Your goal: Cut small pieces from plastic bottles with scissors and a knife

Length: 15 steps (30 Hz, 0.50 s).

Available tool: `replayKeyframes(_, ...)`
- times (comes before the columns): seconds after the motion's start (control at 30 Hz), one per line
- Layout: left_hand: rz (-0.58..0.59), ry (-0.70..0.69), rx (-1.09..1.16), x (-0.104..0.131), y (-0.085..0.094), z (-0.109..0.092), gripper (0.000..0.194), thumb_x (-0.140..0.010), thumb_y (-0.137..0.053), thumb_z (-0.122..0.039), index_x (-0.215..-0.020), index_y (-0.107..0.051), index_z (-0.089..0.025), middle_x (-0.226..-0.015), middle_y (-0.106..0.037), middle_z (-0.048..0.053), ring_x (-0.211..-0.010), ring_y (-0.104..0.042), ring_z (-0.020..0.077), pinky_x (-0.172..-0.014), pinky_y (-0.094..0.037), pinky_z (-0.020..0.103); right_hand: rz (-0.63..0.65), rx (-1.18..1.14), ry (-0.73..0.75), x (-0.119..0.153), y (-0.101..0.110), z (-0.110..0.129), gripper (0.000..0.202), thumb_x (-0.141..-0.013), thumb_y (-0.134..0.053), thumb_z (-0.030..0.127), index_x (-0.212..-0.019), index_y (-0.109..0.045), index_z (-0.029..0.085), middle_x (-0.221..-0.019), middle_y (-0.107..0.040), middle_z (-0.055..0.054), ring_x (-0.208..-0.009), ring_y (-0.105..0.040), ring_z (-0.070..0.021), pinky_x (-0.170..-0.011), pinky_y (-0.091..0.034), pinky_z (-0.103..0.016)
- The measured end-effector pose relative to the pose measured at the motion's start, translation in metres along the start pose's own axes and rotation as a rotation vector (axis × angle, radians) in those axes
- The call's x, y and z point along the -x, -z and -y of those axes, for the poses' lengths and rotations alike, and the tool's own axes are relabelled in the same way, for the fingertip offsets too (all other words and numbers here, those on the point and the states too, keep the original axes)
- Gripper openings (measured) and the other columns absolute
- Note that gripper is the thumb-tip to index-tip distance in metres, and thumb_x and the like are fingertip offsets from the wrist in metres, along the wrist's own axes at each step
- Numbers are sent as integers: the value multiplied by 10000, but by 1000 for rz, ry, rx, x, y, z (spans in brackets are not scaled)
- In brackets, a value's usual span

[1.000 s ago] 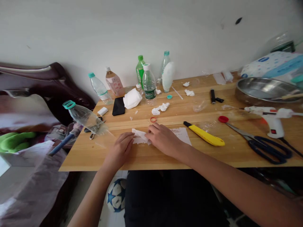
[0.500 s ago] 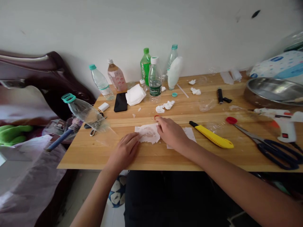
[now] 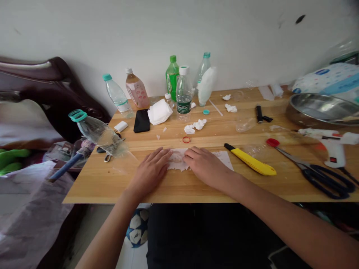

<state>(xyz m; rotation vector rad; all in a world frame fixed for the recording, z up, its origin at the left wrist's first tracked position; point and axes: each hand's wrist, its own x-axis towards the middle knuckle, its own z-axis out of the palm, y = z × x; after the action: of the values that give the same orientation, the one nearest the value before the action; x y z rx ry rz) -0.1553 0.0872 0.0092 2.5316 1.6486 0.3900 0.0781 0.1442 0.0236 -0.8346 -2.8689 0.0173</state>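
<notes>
A torn piece of tissue (image 3: 176, 157) with a damp-looking greyish patch lies near the table's front. My left hand (image 3: 153, 168) rests flat on its left end, fingers stretched out. My right hand (image 3: 203, 164) lies over its right part, fingers bent and pressed together at the tissue; the thumb is mostly hidden. Another white tissue piece (image 3: 226, 160) shows partly beneath my right hand. Just beyond my right fingertips lies a thin red ring (image 3: 186, 139). A yellow utility knife (image 3: 251, 160) is right of that hand.
Scissors (image 3: 316, 173), a glue gun (image 3: 332, 145) and a steel basin (image 3: 316, 112) occupy the right side. Behind stand several bottles, including a Cestbon bottle (image 3: 184, 97), beside folded napkins (image 3: 160, 112) and a phone (image 3: 141, 121). A cut bottle (image 3: 98, 132) leans at the left edge.
My right hand has drawn back from the red ring, leaving it uncovered, and settled lower on the tissue. My left hand has slid slightly forward and right, covering more of the tissue's left end.
</notes>
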Motion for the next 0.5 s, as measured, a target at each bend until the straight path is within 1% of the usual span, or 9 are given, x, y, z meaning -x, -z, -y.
replayKeyframes(0.07, 23, 24, -22, -2, -1, 0, 428, -1021, -402, -274, -1440, -469, -221, -1463, -564, 63, -1415, -434, 253, -1148, -386, 465, -5, -4, -8, 5, -3, 0, 159, -927, -540, 65, -984, -665, 144, -1049, -647, -96, -1027, -544, -258, -838, -454, -383)
replayKeyframes(0.13, -1, 51, -39, -3, -1, 1, 405, -1024, -403, -287, -1406, -508, -202, -1410, -608, 78, -1400, -450, 262, -1141, -390, 467, -11, -9, -3, 10, -4, 1, 155, -941, -536, 83, -1002, -661, 150, -1079, -644, -90, -1050, -536, -252, -860, -450, -379)
replayKeyframes(0.2, -38, 73, -46, -4, 0, 1, 412, -1019, -426, -318, -1398, -517, -182, -1375, -629, 97, -1390, -455, 279, -1137, -393, 477, -16, -12, 1, 15, -3, 3, 139, -946, -539, 96, -965, -663, 155, -1055, -649, -84, -1031, -540, -244, -859, -451, -375)
replayKeyframes(0.27, -42, 71, -41, -6, 0, 0, 405, -1005, -465, -344, -1373, -545, -195, -1348, -643, 96, -1371, -469, 294, -1129, -399, 493, -22, -9, -3, 19, -3, 5, 129, -939, -546, 97, -926, -662, 153, -1022, -652, -88, -1007, -542, -246, -851, -455, -381)
replayKeyframes(0.37, -66, 53, -30, -8, -2, -1, 320, -992, -496, -312, -1275, -621, -230, -1323, -657, 80, -1334, -503, 294, -1108, -419, 500, -45, -15, -4, 22, -7, 7, 135, -932, -545, 93, -885, -658, 149, -995, -651, -93, -975, -548, -249, -849, -469, -394)
replayKeyframes(0.43, -114, 60, -22, -10, -4, -2, 326, -986, -510, -295, -1289, -606, -224, -1344, -644, 85, -1321, -517, 283, -1104, -428, 489, -55, -26, 0, 22, -10, 7, 143, -934, -540, 93, -883, -660, 151, -987, -655, -87, -961, -559, -246, -849, -483, -400)
replayKeyframes(0.5, -103, 62, 6, -9, -3, -2, 334, -974, -531, -284, -1295, -597, -217, -1331, -654, 85, -1284, -552, 279, -1083, -450, 488, -55, -45, 3, 23, -9, 6, 144, -932, -545, 98, -874, -664, 154, -967, -662, -80, -947, -575, -245, -828, -502, -404)
